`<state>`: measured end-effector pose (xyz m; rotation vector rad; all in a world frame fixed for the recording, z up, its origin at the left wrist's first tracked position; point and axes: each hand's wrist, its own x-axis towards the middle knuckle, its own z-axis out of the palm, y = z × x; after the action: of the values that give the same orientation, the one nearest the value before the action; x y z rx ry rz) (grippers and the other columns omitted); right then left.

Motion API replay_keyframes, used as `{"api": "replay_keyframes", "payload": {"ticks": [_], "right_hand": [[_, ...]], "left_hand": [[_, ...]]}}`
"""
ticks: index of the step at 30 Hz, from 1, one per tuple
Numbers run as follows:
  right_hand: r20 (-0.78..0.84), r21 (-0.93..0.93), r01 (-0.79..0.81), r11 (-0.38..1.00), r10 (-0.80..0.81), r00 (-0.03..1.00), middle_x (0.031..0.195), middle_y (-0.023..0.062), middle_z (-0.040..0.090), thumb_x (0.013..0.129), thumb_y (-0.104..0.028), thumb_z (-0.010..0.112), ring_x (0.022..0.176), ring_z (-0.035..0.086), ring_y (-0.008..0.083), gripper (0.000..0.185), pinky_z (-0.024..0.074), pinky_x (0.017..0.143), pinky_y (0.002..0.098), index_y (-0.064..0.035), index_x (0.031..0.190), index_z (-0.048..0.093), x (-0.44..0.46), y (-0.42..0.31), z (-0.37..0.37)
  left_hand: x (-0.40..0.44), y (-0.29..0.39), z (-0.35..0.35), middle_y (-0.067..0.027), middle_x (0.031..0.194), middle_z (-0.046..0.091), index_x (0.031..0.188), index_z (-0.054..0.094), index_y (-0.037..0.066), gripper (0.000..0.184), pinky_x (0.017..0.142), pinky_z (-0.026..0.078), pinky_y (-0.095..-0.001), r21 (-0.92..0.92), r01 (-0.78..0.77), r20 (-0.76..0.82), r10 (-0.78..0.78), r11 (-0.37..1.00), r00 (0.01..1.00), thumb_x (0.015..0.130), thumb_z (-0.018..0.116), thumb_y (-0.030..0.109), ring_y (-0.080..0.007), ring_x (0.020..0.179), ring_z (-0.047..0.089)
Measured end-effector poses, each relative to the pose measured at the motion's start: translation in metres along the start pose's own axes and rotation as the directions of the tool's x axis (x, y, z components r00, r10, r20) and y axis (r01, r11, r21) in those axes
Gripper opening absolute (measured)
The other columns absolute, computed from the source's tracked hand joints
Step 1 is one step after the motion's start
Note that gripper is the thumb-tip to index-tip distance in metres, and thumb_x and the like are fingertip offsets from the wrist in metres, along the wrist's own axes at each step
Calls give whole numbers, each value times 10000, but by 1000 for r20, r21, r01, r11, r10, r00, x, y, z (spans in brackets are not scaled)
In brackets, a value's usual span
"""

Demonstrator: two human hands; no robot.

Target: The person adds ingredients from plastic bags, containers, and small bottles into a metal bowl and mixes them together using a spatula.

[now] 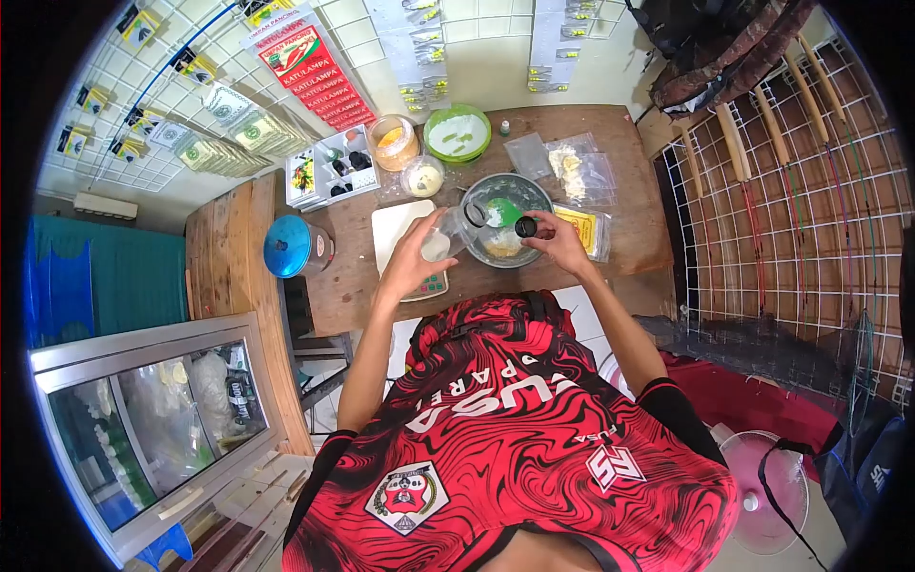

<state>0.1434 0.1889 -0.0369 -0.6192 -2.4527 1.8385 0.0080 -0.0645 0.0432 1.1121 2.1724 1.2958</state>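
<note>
My left hand (pixel 416 259) is wrapped round a clear jar (pixel 440 244) with something pale inside. The jar is tilted, its open mouth at the left rim of a grey bowl (pixel 541 194). Between the fingers of my right hand (pixel 564 244) is a black cap (pixel 525 227), held over the bowl's right side. Inside the bowl lie white powder, tan powder (pixel 499 250) and a green piece (pixel 507 212) whose kind I cannot make out. Under my left hand sits a white digital scale (pixel 389 225), partly hidden, with small buttons showing.
Behind the bowl stand a green bowl of white powder (pixel 457 132), an orange-filled tub (pixel 392 143) and a small tub (pixel 422 176). A blue-lidded container (pixel 288 246) and a box of bottles (pixel 334 164) are at left. Plastic bags (pixel 578 170) and a yellow packet (pixel 578 225) lie right.
</note>
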Motion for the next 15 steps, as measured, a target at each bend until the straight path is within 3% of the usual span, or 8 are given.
{"api": "replay_keyframes", "payload": {"ticks": [2,9,11,12,14,15], "right_hand": [[38,267,-6,964,-5,999,796,-13,593,719,52,669,673,509,34,489,419,611,177,-38,1177,522,-2,-9,-4],[-2,360,65,931,-69,998,799,-18,600,730,36,673,660,504,25,474,414,605,171,-30,1175,524,-7,-70,-21],[21,126,105,986,-108,994,758,-12,594,703,-30,708,673,524,47,481,431,614,217,-60,1156,548,-9,-90,-27],[19,123,107,987,-110,994,758,-12,594,703,-30,708,673,524,47,481,431,614,217,-60,1156,548,-11,-102,-28],[19,-246,253,936,-256,966,762,36,605,704,-39,696,653,553,121,452,450,614,267,-88,1134,564,-16,-125,-26],[23,-249,254,935,-256,966,762,36,605,704,-39,696,653,553,121,452,450,614,267,-88,1134,564,-16,-130,-24]], "left_hand": [[0,-3,5,-132,1198,491,1306,389,72,785,914,413,-345,-8,2,0,-2,1000,1000,619,768,77,-258,1077,509],[0,-15,28,-134,1186,506,1299,387,50,802,925,399,-335,-62,65,76,-60,996,995,605,784,109,-250,1086,503],[1,-17,34,-151,1201,497,1298,390,67,800,922,408,-348,-60,29,73,-25,998,997,601,781,110,-277,1091,505],[2,-16,35,-151,1201,497,1298,390,67,800,922,408,-348,-61,26,71,-21,998,997,601,781,110,-277,1091,505],[3,-14,38,-155,1204,496,1298,392,74,802,925,404,-351,-97,26,64,-20,995,998,597,780,116,-283,1098,499],[3,-13,39,-155,1204,496,1298,392,74,802,925,404,-351,-100,27,60,-22,995,998,597,780,116,-283,1098,499]]}}
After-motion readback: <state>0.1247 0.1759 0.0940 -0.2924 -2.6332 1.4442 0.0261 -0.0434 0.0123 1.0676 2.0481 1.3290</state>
